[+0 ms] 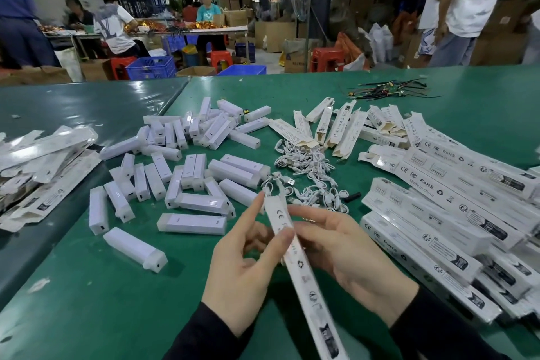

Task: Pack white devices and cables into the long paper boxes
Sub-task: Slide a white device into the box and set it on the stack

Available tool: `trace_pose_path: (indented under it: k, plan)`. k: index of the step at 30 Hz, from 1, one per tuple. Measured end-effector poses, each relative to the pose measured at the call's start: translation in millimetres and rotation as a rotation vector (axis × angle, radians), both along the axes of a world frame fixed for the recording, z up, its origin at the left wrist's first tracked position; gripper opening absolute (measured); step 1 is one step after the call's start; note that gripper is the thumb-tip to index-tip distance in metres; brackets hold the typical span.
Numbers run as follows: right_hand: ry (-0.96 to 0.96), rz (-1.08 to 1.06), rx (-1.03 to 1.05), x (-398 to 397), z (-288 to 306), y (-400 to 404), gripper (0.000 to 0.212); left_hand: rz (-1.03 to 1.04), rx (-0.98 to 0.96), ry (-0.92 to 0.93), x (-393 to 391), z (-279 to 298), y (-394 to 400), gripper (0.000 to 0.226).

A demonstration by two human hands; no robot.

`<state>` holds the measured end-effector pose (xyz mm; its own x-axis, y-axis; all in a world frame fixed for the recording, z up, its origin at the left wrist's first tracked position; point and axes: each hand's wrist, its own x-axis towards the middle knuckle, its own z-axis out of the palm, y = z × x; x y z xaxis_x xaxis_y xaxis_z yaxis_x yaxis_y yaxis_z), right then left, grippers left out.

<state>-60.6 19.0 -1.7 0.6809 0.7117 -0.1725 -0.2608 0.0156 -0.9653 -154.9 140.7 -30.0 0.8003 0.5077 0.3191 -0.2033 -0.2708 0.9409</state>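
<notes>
I hold one long white paper box (304, 272) slanted above the green table (117, 301), its far end up near the cables. My left hand (242, 266) pinches it with the thumb, index finger stretched toward the box's top flap. My right hand (350, 254) grips the box from the right side, fingers curled behind it. Several white devices (193, 223) lie scattered to the left and beyond. A heap of white USB cables (309, 175) lies just past the box.
Closed long boxes (438, 213) are stacked at the right. Open empty boxes (336, 131) fan out beyond the cables, more flat boxes (43, 172) at the left. Dark cable ties (388, 89) lie far right. A person in white (461, 6) stands behind the table; others sit at a far bench.
</notes>
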Motion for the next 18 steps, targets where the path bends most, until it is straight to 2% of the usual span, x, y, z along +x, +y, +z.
trace_pose_path:
  k: [3, 8, 10, 13, 18]
  plan:
    - [-0.037, 0.017, -0.009, -4, 1, 0, 0.026, 0.027, 0.062, -0.005, 1, 1, -1, 0.056]
    - [0.040, 0.097, 0.036, -11, -1, 3, 0.043, 0.102, 0.183, 0.032, -1, 6, 0, 0.060]
    - [0.110, 0.074, 0.074, -12, 0, 4, 0.036, 0.090, 0.125, 0.037, -1, 4, 0, 0.067]
    - [0.051, 0.007, 0.062, -13, -1, 5, 0.027, 0.033, 0.001, 0.042, 2, 1, 1, 0.073]
    - [0.049, -0.009, 0.046, -18, -1, 7, 0.025, -0.013, -0.056, 0.043, 2, -1, -2, 0.065]
